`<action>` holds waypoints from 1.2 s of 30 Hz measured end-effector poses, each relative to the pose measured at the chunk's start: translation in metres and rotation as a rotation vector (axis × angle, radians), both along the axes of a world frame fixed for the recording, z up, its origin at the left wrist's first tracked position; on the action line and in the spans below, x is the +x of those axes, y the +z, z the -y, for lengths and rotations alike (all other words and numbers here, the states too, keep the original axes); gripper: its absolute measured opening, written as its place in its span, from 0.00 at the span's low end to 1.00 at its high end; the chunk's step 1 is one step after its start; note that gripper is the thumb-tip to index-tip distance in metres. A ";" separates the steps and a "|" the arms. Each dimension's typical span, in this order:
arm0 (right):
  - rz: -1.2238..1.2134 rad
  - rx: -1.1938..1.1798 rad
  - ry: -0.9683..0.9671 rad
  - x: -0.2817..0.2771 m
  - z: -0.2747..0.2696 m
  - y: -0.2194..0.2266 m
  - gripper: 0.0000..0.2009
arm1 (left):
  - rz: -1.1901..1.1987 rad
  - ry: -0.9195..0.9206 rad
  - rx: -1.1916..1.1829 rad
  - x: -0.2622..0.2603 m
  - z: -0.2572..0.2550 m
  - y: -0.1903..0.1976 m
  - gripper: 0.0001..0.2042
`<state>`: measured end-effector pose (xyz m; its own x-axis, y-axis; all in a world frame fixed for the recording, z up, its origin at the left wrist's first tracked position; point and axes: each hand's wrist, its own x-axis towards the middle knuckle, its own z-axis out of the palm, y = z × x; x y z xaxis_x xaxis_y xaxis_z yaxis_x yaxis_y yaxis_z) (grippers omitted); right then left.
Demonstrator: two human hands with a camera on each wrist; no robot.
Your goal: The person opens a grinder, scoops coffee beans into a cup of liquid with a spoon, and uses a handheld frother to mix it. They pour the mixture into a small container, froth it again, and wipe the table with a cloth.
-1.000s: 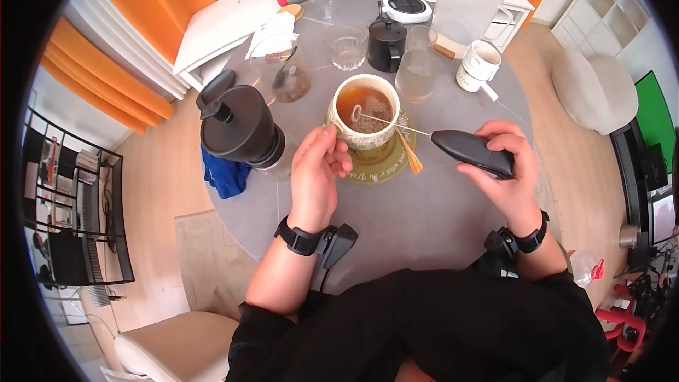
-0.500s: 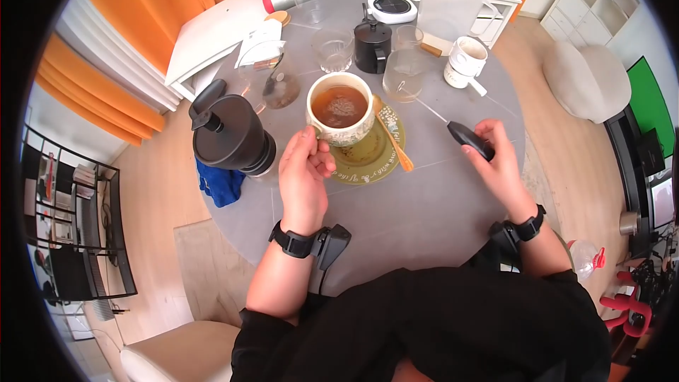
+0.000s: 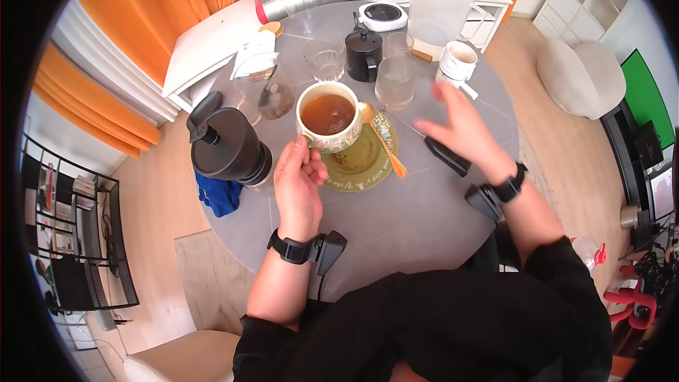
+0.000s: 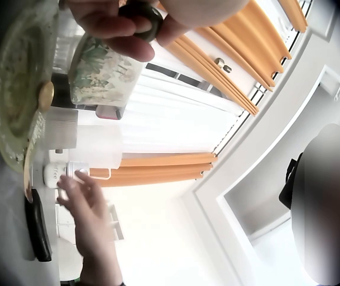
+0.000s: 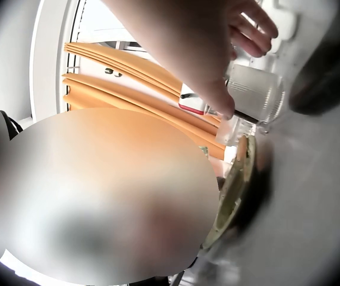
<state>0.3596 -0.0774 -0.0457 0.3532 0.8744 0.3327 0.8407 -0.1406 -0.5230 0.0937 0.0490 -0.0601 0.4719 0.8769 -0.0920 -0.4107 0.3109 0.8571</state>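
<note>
My left hand (image 3: 298, 187) grips the handle of a patterned cream cup (image 3: 338, 143) that holds brown, tea-like liquid. In the left wrist view the cup (image 4: 107, 74) is raised clear of a green saucer (image 4: 18, 98), its handle between fingers and thumb. On the saucer's right side leans a spoon with a golden handle (image 3: 391, 152). A black handheld milk frother (image 3: 447, 157) lies on the table, its thin wire pointing toward a glass of cloudy water (image 3: 396, 86). Over the frother, my right hand (image 3: 468, 131) reaches forward, blurred, its fingers spread and holding nothing.
A black coffee grinder (image 3: 225, 147) stands at left beside a blue cloth (image 3: 218, 194). Behind the cup are a glass carafe (image 3: 276, 102), a clear tumbler (image 3: 325, 62) and a black pot (image 3: 363, 56). White cups (image 3: 456, 65) and a plastic pitcher (image 3: 440, 10) stand at back right.
The frother came out of the cup, moved right, and was laid on the table. My right hand let go of it and moved forward. The cup was lifted off the saucer.
</note>
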 end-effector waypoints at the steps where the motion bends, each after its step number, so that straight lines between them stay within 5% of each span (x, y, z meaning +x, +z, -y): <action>1: 0.033 0.064 -0.004 0.005 -0.020 0.000 0.38 | 0.001 0.000 -0.001 0.000 0.000 0.000 0.11; 6: 0.040 0.158 -0.062 0.024 -0.094 -0.029 0.45 | -0.005 -0.010 0.006 0.000 -0.003 -0.004 0.11; 9: -0.187 0.002 -0.045 0.026 -0.099 -0.025 0.45 | -0.007 -0.013 -0.016 0.000 -0.002 -0.002 0.11; 15: -0.210 0.165 -0.035 0.023 -0.054 0.013 0.44 | -0.008 -0.023 -0.008 -0.001 -0.003 -0.002 0.11; 20: -0.175 0.046 0.061 0.002 0.023 0.057 0.43 | -0.016 -0.020 0.004 0.001 -0.003 -0.002 0.12; 24: -0.191 -0.093 0.234 -0.021 0.072 0.045 0.44 | -0.015 -0.021 -0.006 0.001 -0.004 -0.002 0.12; 36: -0.312 -0.108 0.155 -0.034 0.077 0.000 0.45 | -0.003 -0.041 0.083 0.001 -0.003 -0.006 0.13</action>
